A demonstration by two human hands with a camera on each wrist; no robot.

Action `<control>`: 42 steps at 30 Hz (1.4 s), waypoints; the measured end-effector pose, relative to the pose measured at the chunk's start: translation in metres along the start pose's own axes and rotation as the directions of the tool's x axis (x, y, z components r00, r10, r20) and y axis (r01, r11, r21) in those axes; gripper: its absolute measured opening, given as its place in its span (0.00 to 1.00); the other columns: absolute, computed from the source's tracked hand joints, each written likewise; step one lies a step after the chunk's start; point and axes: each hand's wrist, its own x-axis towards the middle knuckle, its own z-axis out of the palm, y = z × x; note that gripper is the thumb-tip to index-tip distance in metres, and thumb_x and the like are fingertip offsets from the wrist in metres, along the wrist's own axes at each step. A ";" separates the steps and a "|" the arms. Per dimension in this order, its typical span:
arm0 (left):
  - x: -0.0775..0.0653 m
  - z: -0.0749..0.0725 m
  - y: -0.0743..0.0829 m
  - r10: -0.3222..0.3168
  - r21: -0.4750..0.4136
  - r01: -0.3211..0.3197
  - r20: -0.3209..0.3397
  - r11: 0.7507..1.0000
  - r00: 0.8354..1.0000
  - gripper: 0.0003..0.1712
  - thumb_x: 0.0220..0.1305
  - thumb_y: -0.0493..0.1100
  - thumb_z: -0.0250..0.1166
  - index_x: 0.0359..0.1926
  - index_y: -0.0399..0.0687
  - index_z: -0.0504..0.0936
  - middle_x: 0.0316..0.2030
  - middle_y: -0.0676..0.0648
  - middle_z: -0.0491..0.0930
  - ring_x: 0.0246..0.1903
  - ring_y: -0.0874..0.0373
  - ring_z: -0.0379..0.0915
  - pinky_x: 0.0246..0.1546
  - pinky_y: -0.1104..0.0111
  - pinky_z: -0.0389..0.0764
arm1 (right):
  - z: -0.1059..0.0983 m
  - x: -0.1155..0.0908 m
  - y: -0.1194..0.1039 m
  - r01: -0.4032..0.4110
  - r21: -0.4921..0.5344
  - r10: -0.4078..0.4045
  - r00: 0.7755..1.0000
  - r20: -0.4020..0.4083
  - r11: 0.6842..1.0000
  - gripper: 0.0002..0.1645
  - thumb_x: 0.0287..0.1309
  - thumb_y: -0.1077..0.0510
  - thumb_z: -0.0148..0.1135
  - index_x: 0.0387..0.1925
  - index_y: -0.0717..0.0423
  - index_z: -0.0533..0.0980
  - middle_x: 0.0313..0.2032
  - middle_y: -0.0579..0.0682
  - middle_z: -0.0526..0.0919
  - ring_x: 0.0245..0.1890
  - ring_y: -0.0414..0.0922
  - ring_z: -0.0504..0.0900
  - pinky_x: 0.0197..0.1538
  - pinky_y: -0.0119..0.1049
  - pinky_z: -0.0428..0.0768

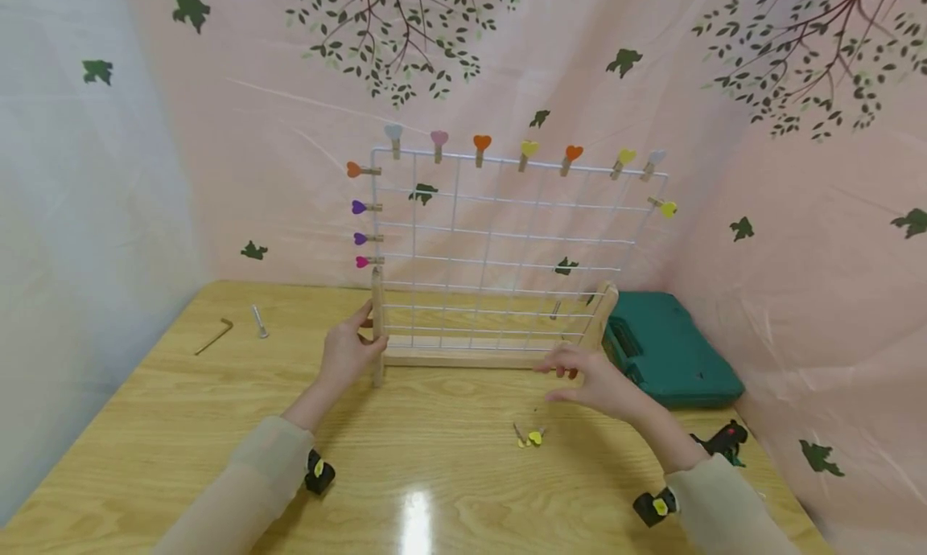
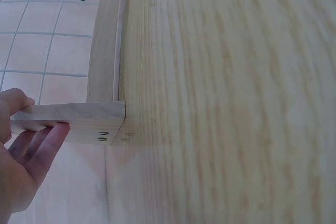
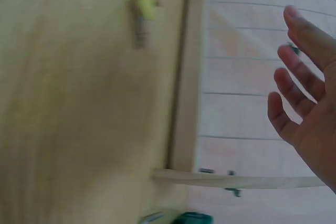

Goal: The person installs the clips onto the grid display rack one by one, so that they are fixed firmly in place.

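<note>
A white wire grid (image 1: 487,234) stands in a wooden frame (image 1: 463,357), with heart-topped mini clothespins along its top and left edges and a yellow one (image 1: 667,209) on the right edge. My left hand (image 1: 346,352) grips the left wooden upright (image 1: 377,322), thumb on one face and fingers on the other, as the left wrist view shows. My right hand (image 1: 590,382) is in the air before the frame's right end, fingers spread and holding nothing. Below it, a few loose yellow heart clothespins (image 1: 534,438) lie on the table; they look blurred in the right wrist view.
A green case (image 1: 673,350) sits behind the frame's right end. At the left of the table (image 1: 434,442) lie a hex key (image 1: 215,336) and a bolt (image 1: 259,322). A black object (image 1: 724,440) lies near the right edge. Patterned cloth hangs around the table.
</note>
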 end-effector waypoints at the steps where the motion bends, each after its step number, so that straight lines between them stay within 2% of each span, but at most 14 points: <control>1: 0.000 0.000 0.001 0.000 0.000 0.000 -0.001 1.000 1.000 0.37 0.49 0.38 0.66 0.61 0.41 0.64 0.37 0.38 0.80 0.22 0.54 0.76 0.21 0.70 0.79 | 0.006 -0.001 0.004 0.009 0.022 -0.010 0.999 0.044 1.000 0.21 0.43 0.53 0.68 0.44 0.42 0.75 0.38 0.39 0.76 0.32 0.38 0.72 0.33 0.32 0.74; 5: 0.000 -0.001 0.001 -0.003 0.006 0.003 -0.001 1.000 1.000 0.37 0.49 0.38 0.66 0.61 0.42 0.64 0.37 0.38 0.79 0.22 0.54 0.76 0.21 0.69 0.79 | 0.026 -0.003 0.017 0.058 0.124 -0.079 0.982 0.173 0.991 0.16 0.43 0.57 0.68 0.38 0.47 0.77 0.37 0.42 0.78 0.32 0.45 0.75 0.33 0.36 0.76; 9: 0.000 -0.001 0.000 -0.005 0.007 0.005 0.000 1.000 1.000 0.37 0.48 0.39 0.66 0.61 0.42 0.64 0.36 0.38 0.80 0.22 0.54 0.76 0.21 0.69 0.79 | 0.042 -0.005 0.028 0.106 0.155 -0.144 0.955 0.258 0.982 0.12 0.44 0.54 0.67 0.35 0.49 0.78 0.34 0.43 0.78 0.30 0.41 0.74 0.33 0.32 0.76; 13: 0.000 0.000 0.000 -0.008 0.001 0.008 0.007 1.000 1.000 0.37 0.49 0.38 0.66 0.61 0.42 0.64 0.36 0.38 0.80 0.21 0.55 0.76 0.21 0.69 0.79 | 0.051 -0.006 0.032 0.112 0.176 -0.166 0.930 0.329 0.978 0.13 0.44 0.52 0.67 0.34 0.48 0.78 0.34 0.43 0.78 0.33 0.38 0.75 0.35 0.28 0.76; 17: 0.001 0.000 0.000 -0.009 -0.005 0.009 0.014 1.000 1.000 0.37 0.49 0.38 0.66 0.62 0.42 0.64 0.36 0.38 0.80 0.21 0.56 0.76 0.21 0.70 0.79 | 0.055 -0.004 0.032 0.099 0.181 -0.161 0.914 0.372 0.978 0.12 0.42 0.52 0.68 0.32 0.47 0.78 0.33 0.42 0.77 0.33 0.36 0.75 0.35 0.25 0.76; 22: 0.000 -0.001 0.002 -0.006 -0.018 0.007 0.017 1.000 1.000 0.37 0.49 0.38 0.66 0.62 0.41 0.64 0.36 0.37 0.79 0.21 0.56 0.76 0.21 0.70 0.79 | 0.058 -0.002 0.032 0.074 0.172 -0.138 0.906 0.399 0.982 0.10 0.43 0.51 0.67 0.29 0.48 0.77 0.30 0.42 0.77 0.29 0.37 0.72 0.31 0.24 0.74; 28: -0.002 0.000 0.000 0.025 -0.041 -0.025 -0.005 0.999 1.000 0.37 0.48 0.37 0.66 0.61 0.40 0.64 0.35 0.36 0.79 0.19 0.57 0.75 0.20 0.70 0.78 | 0.059 -0.001 0.032 -0.008 0.195 -0.077 0.903 0.423 0.981 0.10 0.43 0.53 0.68 0.28 0.50 0.76 0.28 0.43 0.77 0.28 0.36 0.72 0.31 0.24 0.74; 32: -0.002 0.002 0.000 0.045 -0.041 -0.046 -0.022 0.998 0.999 0.36 0.48 0.37 0.66 0.61 0.40 0.65 0.34 0.36 0.79 0.18 0.59 0.74 0.19 0.72 0.78 | 0.050 0.000 0.028 -0.054 0.212 -0.034 0.920 0.391 0.976 0.09 0.45 0.54 0.67 0.28 0.50 0.76 0.26 0.42 0.76 0.26 0.33 0.70 0.28 0.25 0.72; 34: -0.002 0.002 -0.001 0.038 -0.039 -0.038 -0.015 0.998 0.999 0.36 0.48 0.37 0.66 0.60 0.39 0.65 0.34 0.36 0.79 0.19 0.58 0.74 0.19 0.71 0.78 | 0.042 0.001 0.025 -0.028 0.211 -0.046 0.941 0.336 0.977 0.08 0.46 0.55 0.66 0.30 0.51 0.76 0.25 0.42 0.76 0.24 0.33 0.69 0.25 0.25 0.71; 38: -0.001 0.002 -0.002 0.001 -0.023 -0.001 0.002 1.000 1.000 0.37 0.48 0.38 0.66 0.61 0.40 0.64 0.35 0.37 0.79 0.20 0.56 0.75 0.20 0.71 0.78 | 0.019 0.005 0.016 0.081 0.219 -0.128 0.970 0.205 0.972 0.08 0.47 0.60 0.64 0.33 0.50 0.78 0.27 0.44 0.77 0.22 0.34 0.69 0.22 0.27 0.72; 42: 0.000 0.002 -0.003 -0.013 -0.006 0.013 0.011 1.000 1.000 0.37 0.49 0.39 0.66 0.62 0.42 0.64 0.36 0.39 0.79 0.21 0.57 0.75 0.21 0.72 0.78 | -0.011 0.007 -0.004 0.076 0.256 -0.105 0.990 0.098 0.964 0.10 0.49 0.65 0.61 0.34 0.50 0.78 0.31 0.48 0.77 0.20 0.39 0.72 0.20 0.31 0.74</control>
